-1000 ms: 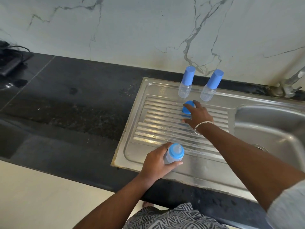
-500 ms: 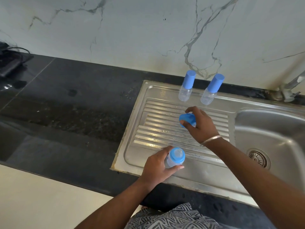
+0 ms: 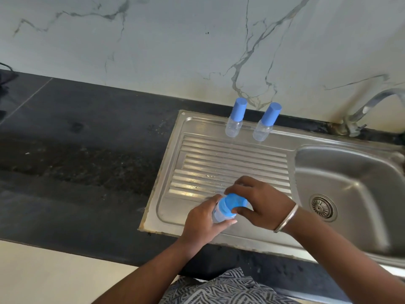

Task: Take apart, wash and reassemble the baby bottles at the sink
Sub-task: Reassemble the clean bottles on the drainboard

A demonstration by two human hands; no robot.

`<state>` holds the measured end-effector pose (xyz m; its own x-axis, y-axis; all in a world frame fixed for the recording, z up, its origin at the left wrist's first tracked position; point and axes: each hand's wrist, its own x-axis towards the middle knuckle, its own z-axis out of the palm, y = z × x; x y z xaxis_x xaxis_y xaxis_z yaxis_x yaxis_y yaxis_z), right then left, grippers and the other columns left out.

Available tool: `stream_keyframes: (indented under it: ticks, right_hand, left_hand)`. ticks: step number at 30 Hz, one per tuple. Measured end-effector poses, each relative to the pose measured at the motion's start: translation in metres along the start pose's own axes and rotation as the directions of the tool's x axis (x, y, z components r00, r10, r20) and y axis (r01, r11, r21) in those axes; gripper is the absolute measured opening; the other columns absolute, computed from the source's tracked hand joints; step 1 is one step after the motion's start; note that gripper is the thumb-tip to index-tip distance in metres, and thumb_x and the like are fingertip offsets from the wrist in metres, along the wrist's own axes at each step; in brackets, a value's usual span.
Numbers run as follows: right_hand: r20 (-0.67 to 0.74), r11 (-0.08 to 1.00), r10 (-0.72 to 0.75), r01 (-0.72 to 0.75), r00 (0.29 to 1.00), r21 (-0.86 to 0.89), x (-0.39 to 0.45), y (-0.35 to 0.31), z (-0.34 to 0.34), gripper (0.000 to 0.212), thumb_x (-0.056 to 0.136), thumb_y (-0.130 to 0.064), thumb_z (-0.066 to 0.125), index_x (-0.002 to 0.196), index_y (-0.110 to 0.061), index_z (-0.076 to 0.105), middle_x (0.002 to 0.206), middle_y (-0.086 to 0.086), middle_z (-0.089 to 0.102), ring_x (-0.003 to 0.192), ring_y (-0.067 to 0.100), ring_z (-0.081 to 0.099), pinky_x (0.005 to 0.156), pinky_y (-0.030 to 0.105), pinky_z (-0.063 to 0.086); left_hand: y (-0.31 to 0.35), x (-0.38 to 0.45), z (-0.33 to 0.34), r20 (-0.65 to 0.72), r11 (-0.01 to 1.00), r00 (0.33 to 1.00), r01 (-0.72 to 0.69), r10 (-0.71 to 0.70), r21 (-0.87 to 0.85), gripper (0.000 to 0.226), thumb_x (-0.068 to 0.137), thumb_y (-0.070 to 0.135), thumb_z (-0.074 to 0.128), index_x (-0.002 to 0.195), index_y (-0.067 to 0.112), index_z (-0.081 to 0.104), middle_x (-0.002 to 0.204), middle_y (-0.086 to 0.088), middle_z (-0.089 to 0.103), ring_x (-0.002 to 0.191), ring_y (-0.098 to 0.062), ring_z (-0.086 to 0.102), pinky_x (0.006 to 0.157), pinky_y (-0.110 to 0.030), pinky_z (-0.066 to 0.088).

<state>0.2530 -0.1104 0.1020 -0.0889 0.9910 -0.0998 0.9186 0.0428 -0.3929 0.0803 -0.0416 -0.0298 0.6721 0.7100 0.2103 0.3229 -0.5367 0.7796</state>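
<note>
My left hand (image 3: 202, 224) grips a clear baby bottle (image 3: 219, 214) with a blue collar, over the front of the steel drainboard (image 3: 219, 163). My right hand (image 3: 260, 202) holds a blue cap (image 3: 236, 201) against the top of that bottle. Two more capped baby bottles stand upright at the back of the drainboard, one on the left (image 3: 235, 121) and one on the right (image 3: 265, 122), each clear with a tall blue cap.
The sink bowl (image 3: 350, 185) with its drain (image 3: 323, 207) lies to the right, the tap (image 3: 370, 106) behind it. Black stone counter (image 3: 76, 154) runs to the left, a marble wall behind. The counter's front edge is close to my body.
My right hand picked the blue cap off the drainboard and brought it back and down onto the bottle that my left hand holds. The camera view shifted slightly.
</note>
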Motion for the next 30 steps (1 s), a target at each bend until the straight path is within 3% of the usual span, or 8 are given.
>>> stream_keyframes:
  ticks: [5,16,25,30]
  right_hand:
    - [0.027,0.994,0.078,-0.076,0.997,-0.073,-0.001,-0.015,0.008,0.044,0.086,-0.027,0.070,0.128,-0.025,0.057,0.123,-0.003,0.059,0.104,0.020,0.062,0.090,0.031,0.054]
    - [0.131,0.977,0.154,-0.132,0.979,-0.167,0.021,-0.026,0.012,0.046,0.089,-0.026,0.067,0.134,-0.031,0.056,0.128,-0.006,0.061,0.115,0.014,0.057,0.097,0.027,0.047]
    - [0.006,0.947,0.284,-0.280,0.959,-0.160,0.018,-0.039,0.028,0.042,0.088,-0.025,0.064,0.129,-0.033,0.059,0.119,-0.005,0.064,0.107,0.017,0.061,0.090,0.028,0.052]
    - [-0.116,0.894,0.412,-0.426,0.904,-0.141,0.018,-0.045,0.035,0.033,0.088,-0.041,0.058,0.118,-0.028,0.062,0.101,-0.001,0.063,0.093,0.020,0.062,0.075,0.027,0.050]
  left_hand:
    - [-0.003,0.000,0.001,-0.006,1.000,1.000,-0.014,0.013,-0.021,0.071,0.077,0.074,0.064,0.130,0.028,0.058,0.112,0.014,0.070,0.098,-0.002,0.065,0.086,-0.020,0.054]
    - [-0.002,-0.003,0.001,-0.042,0.998,0.999,-0.037,0.035,-0.050,0.071,0.078,0.078,0.055,0.130,0.030,0.059,0.110,0.014,0.072,0.099,-0.002,0.066,0.088,-0.014,0.052]
    - [-0.015,-0.005,0.012,-0.026,0.997,0.999,-0.029,0.031,0.065,0.064,0.072,0.056,0.076,0.124,0.021,0.061,0.098,0.008,0.074,0.087,-0.009,0.070,0.079,-0.024,0.059]
    - [-0.016,-0.004,0.013,-0.037,0.996,0.998,-0.056,0.059,0.072,0.068,0.074,0.062,0.069,0.128,0.022,0.059,0.104,0.007,0.074,0.089,-0.010,0.072,0.081,-0.026,0.059]
